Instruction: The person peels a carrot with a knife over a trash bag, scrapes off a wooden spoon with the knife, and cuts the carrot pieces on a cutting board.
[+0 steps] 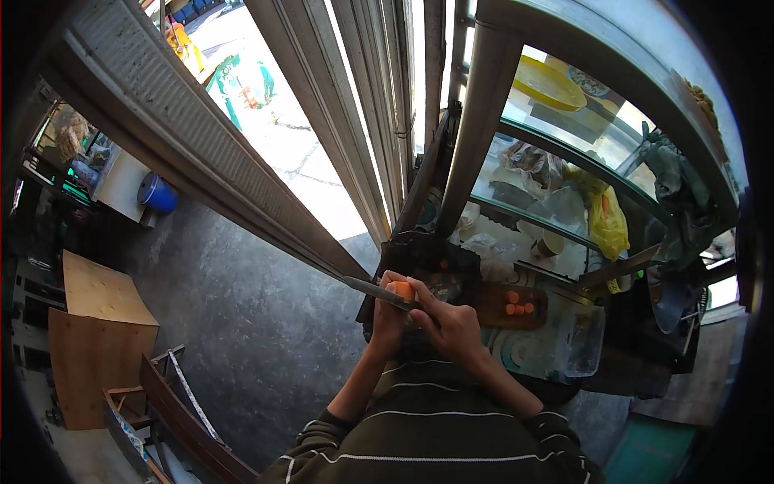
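My left hand (389, 319) is closed on an orange piece (402, 289) that looks like carrot. In my right hand (453, 327) is a knife (377, 292), its blade pointing left and lying against the near side of the orange piece. Both hands are close together in front of my striped shirt. To their right, several orange pieces (513, 309) rest on a brown board (490, 306). A dark plastic bag or bin, partly hidden by my hands, is just beyond them.
A clear plastic container (584, 340) stands right of the board on a glass surface. Glass shelves behind hold a yellow bag (606, 219) and a cup (549, 244). Metal shutter panels (314, 105) rise ahead. Wooden boxes (101, 367) and a blue bucket (157, 194) are at left.
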### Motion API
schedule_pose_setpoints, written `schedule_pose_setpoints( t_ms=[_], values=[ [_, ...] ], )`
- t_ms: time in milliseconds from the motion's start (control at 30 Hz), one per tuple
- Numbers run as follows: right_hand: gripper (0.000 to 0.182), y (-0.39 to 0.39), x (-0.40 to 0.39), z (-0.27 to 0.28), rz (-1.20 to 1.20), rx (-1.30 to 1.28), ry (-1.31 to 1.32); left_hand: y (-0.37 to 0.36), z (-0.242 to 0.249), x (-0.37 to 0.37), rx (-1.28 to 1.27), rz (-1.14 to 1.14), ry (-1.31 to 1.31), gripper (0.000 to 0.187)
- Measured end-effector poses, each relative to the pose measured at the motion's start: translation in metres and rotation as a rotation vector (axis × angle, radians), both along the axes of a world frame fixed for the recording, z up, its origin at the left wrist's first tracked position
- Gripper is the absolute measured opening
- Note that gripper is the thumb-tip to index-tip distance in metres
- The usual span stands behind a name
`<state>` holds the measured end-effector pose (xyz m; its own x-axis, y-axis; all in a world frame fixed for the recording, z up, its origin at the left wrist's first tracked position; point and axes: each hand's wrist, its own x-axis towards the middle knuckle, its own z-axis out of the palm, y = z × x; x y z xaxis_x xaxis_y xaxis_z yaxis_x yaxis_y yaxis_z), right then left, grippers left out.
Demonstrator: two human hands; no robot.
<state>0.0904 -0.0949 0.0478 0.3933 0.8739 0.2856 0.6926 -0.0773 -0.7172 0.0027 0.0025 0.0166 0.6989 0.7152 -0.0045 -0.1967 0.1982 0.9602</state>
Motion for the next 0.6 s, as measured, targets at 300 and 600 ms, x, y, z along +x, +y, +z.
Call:
schedule_pose_setpoints(
  t_ms=[300, 600],
  values=[
    [0.049, -0.001, 0.0, 0.009, 0.016, 0.011, 0.042, -0.002, 0.002, -0.004, 0.071, 0.08, 0.1, 0.008],
    [0.042, 0.0, 0.0, 0.005, -0.025, 0.042, 0.044, -0.012, 0.004, -0.003, -0.464, 0.06, -0.201, 0.009]
  ],
)
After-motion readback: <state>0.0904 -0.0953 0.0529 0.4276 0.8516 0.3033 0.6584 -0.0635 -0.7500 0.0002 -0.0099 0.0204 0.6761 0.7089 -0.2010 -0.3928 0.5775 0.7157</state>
